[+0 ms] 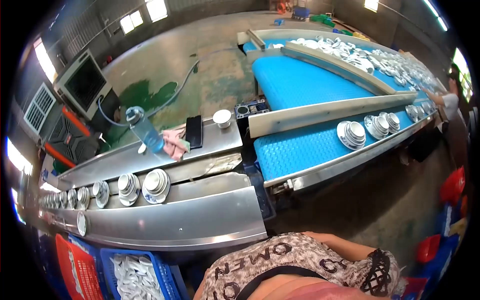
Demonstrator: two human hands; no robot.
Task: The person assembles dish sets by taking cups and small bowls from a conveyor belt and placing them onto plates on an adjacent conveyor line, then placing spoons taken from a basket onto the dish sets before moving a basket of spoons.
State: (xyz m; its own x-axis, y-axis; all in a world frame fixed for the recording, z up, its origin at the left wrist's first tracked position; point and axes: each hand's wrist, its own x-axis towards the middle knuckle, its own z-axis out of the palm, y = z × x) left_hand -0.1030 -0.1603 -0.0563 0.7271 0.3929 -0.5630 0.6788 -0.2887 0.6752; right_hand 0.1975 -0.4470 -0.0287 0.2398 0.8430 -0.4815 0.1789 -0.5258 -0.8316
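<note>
Neither of my hands shows; a forearm (350, 248) of mine rests across the front of my patterned shirt (280, 255), its hand hidden. Nearest ahead is the steel line (210, 217), carrying a row of stacked bowls on plates, the closest stack (156, 186) at its right part. On the blue belt (295, 152) to the right stand more stacks, one of them (351, 135) near the middle. A white bowl (222, 118), a black phone (194, 131), a pink cloth (175, 143) and a blue bottle (145, 130) sit on the steel ledge.
A blue basket (167, 272) of white spoons and a red basket (82, 270) stand at lower left. Piled white dishes (350, 52) cover the far belt. Another person (450, 100) reaches toward the belt at far right. A fan unit (82, 82) stands at left.
</note>
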